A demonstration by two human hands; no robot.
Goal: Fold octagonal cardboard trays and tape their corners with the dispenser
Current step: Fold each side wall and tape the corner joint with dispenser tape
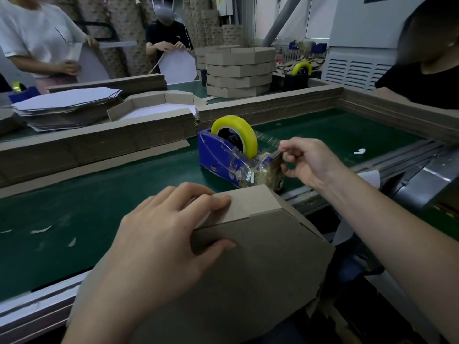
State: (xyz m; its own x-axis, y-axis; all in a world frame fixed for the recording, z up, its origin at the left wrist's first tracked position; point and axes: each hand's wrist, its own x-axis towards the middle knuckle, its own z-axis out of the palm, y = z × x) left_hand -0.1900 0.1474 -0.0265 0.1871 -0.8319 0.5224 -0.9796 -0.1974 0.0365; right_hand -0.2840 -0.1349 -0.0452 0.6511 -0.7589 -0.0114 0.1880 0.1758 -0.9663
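Closest to us, our left hand [159, 234] grips the cardboard tray [260, 269] at its folded corner. Four fingers curl over the raised side flap, and the thumb presses on the broad brown panel below it. We hold the tray tilted at 6 o'clock, brown outer face toward us, overhanging the near edge of the green belt [99, 194].

Just past the tray's top corner, at 12 o'clock from it, the blue tape dispenser [218, 157] stands on the belt. It carries a yellow roll [250, 140] and is plastered with scraps of old tape. Our right hand [308, 162] reaches in from 3 o'clock and pinches the clear tape strip [269, 142] between thumb and forefinger, just above the dispenser's cutter end.

Farther off at 12 o'clock, a stack of folded trays [238, 70] rises beside a second dispenser [298, 75]. At 10 o'clock lie flat blanks [67, 105], with a half-folded tray [146, 100] next to them. A person in a white shirt [37, 33] and a person in black [171, 33] handle white-faced sheets at 11 o'clock. A third person [422, 80] stands at 2 o'clock.
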